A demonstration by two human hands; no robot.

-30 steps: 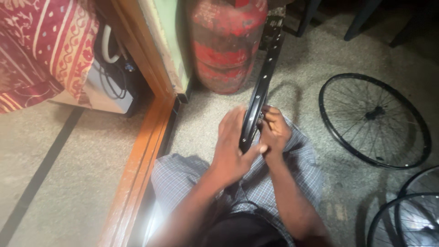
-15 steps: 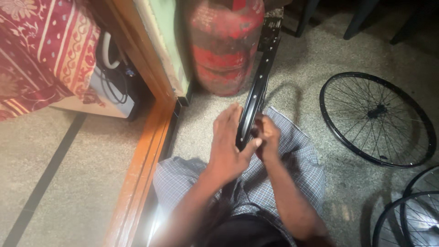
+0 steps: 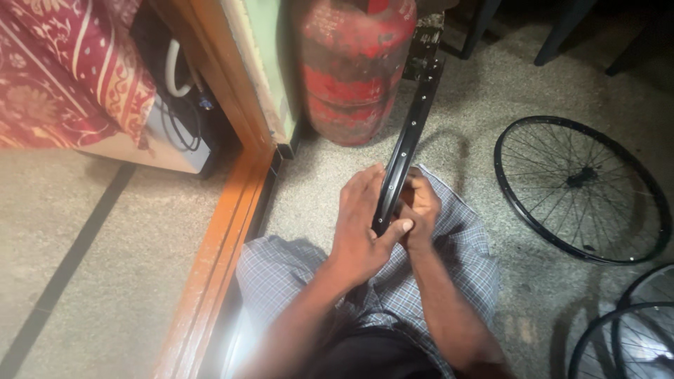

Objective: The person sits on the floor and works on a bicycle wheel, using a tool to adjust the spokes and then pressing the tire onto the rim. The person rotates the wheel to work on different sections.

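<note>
A bare black wheel rim (image 3: pixel 411 133), drilled with small spoke holes, stands on edge above my lap and reaches up past the red cylinder. My left hand (image 3: pixel 361 224) wraps its near part from the left, thumb pressed across the front. My right hand (image 3: pixel 420 210) grips the same part from the right, fingers curled against the inner side. Both hands meet at the rim over my checked cloth-covered knees (image 3: pixel 428 281).
A red gas cylinder (image 3: pixel 351 63) stands just behind the rim. A spoked black wheel (image 3: pixel 579 189) lies flat on the floor at right, more wheels (image 3: pixel 625 330) at the lower right. An orange wooden door frame (image 3: pixel 225 238) runs along my left; patterned red cloth (image 3: pixel 63 77) hangs far left.
My hands have shifted slightly along the rim and the right fingers have tucked in tighter. The rim stays upright in the same place.
</note>
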